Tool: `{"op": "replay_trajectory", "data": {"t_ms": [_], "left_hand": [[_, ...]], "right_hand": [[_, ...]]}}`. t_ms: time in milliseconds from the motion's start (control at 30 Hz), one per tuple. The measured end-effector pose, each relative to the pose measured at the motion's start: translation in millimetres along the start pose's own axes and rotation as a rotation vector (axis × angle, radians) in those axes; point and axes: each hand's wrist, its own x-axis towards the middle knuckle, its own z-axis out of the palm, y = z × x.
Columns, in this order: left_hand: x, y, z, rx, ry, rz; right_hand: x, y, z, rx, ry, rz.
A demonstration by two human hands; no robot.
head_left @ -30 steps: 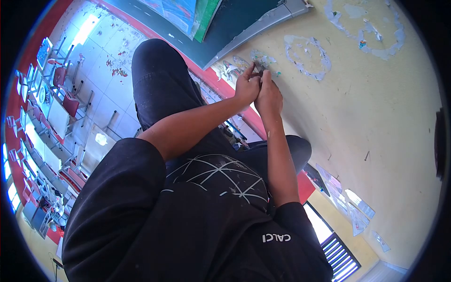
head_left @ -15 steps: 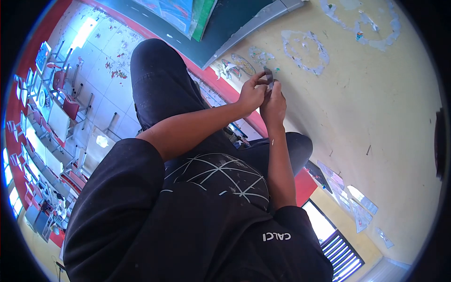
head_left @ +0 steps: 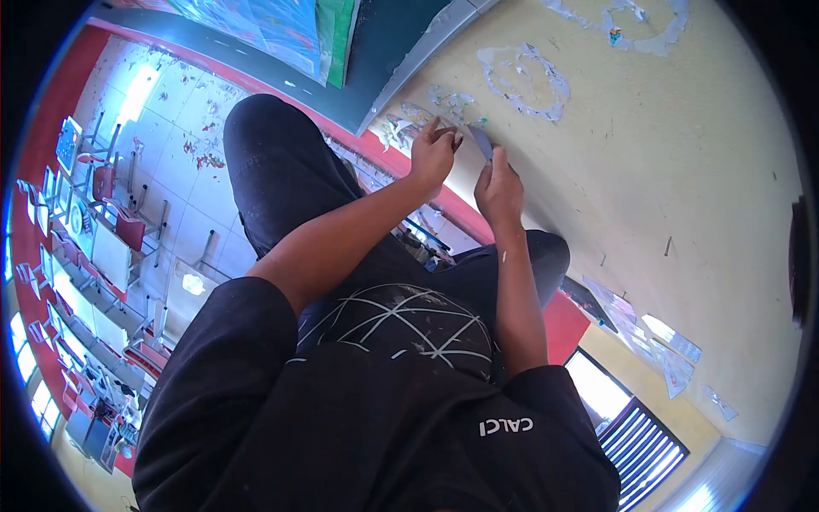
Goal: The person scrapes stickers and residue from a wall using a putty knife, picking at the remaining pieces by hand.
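My right hand [head_left: 499,189] is closed around a small grey scraper blade [head_left: 481,141], whose tip rests against the yellow wall [head_left: 682,154]. My left hand [head_left: 431,155] is just to its left, fingertips pinched on a torn paper remnant [head_left: 445,104] stuck to the wall. The two hands are a little apart. Both forearms reach up from my black shirt [head_left: 384,410], and my black trouser knee [head_left: 281,162] is raised on the left.
A dark green board with a silver frame [head_left: 418,55] hangs above the hands. Rings of paper residue [head_left: 522,77] mark the wall. Desks and chairs [head_left: 111,222] stand on the tiled floor far below at left. A louvred window [head_left: 636,439] is at bottom right.
The hands were pressed together on the blade; they have separated. The left hand moved left onto the wall remnant, and the right hand keeps the blade raised.
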Motion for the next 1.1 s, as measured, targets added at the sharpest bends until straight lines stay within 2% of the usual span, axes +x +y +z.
{"op": "replay_trajectory", "data": {"t_ms": [133, 200, 233, 400, 600, 700, 800, 900, 1000, 1100], "left_hand": [[-6.3, -7.3, 1.2, 0.045, -0.093, -0.025], [-6.8, -5.4, 0.9, 0.062, -0.132, -0.038], [-7.4, -4.4, 1.3, 0.049, -0.115, -0.047], [-3.3, -8.9, 2.8, -0.012, -0.081, -0.051], [-13.1, 8.4, 6.1, 0.085, -0.061, -0.086], [-4.6, -0.2, -0.5, 0.003, -0.082, -0.013], [-3.0, -1.4, -0.5, 0.005, -0.038, -0.013], [4.6, -14.5, -2.0, 0.029, -0.011, 0.071], [15.9, -19.0, -3.6, 0.022, 0.051, 0.222], [30.2, -4.3, -17.7, 0.103, 0.094, 0.184]], "right_hand": [[-7.1, 7.2, 5.4, 0.032, 0.103, -0.094], [-6.3, 9.6, -7.9, 0.058, -0.029, 0.018], [-6.0, 11.2, -16.0, 0.069, -0.094, 0.072], [-7.7, 20.2, -7.4, 0.108, -0.015, 0.054], [8.4, -11.7, 17.5, 0.185, -0.005, -0.009], [3.9, -10.3, 6.7, 0.113, -0.026, 0.075], [-12.7, 2.8, -10.5, 0.292, 0.076, 0.106], [-17.7, 11.7, -24.5, 0.391, 0.106, 0.091], [-5.3, 0.9, -21.4, 0.275, 0.111, 0.021], [9.5, -5.8, -1.2, 0.282, 0.100, -0.037]]}}
